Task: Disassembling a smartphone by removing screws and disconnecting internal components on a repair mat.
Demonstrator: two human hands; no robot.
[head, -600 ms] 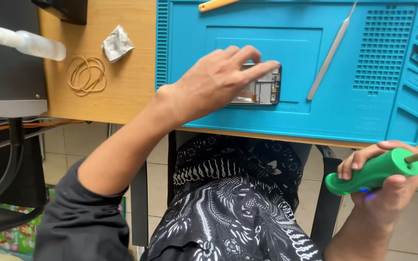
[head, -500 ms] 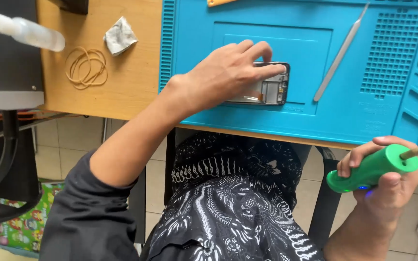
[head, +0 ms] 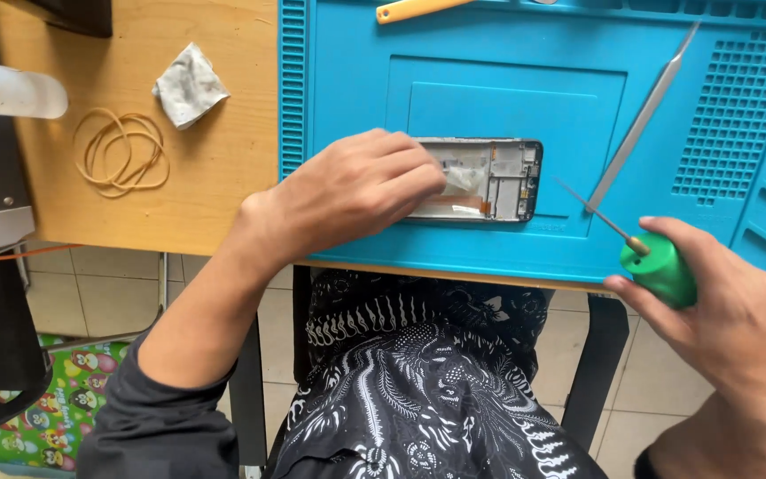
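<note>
At frame centre, the left hand [head: 347, 191] lies flat on an opened phone [head: 489, 180], fingers pressing its near end, on the blue mat [head: 507, 98] covering the counter [head: 214, 177]. At lower right, the right hand [head: 720, 306] has its grip closed around a green-handled screwdriver [head: 653, 262], tip pointing toward the phone.

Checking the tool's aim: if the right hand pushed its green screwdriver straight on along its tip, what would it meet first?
Probably the opened phone, at its right end; the screwdriver in the right hand points that way, though height is unclear.
</note>
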